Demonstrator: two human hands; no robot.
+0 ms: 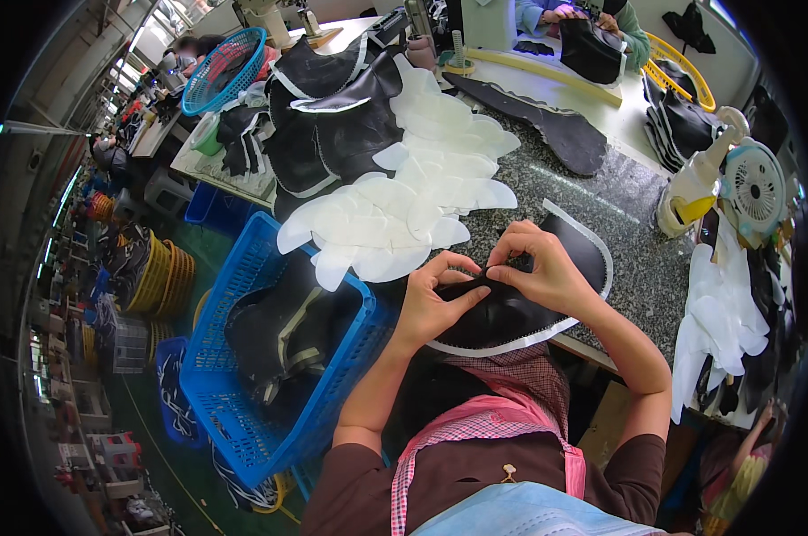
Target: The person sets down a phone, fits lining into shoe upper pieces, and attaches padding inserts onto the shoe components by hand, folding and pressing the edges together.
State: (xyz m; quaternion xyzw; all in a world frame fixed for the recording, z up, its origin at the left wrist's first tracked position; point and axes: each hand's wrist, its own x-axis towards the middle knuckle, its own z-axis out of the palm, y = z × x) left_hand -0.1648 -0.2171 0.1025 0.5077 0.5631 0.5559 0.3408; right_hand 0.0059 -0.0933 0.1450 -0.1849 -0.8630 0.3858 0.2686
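A black leather piece [511,320] with white strips along its edges, resembling a shoe or boot upper, lies over the table's front edge before me. My left hand [438,302] pinches its upper fold between thumb and fingers. Close beside it, my right hand [536,268] grips the same fold, thumb and fingertips pressed together. The fingertips almost meet, and whatever small detail sits between them is too dark to make out. Just beyond my hands, a spread pile of white, petal-shaped sheets [404,219] covers part of the speckled stone tabletop [636,214].
A blue plastic basket [243,447] with black pieces stands at my left. Black leather parts [355,134] are stacked at the back left. A small fan [755,188] and a cream-coloured machine [694,183] stand at right. Across the table, another person's hands [591,18] work at a black piece.
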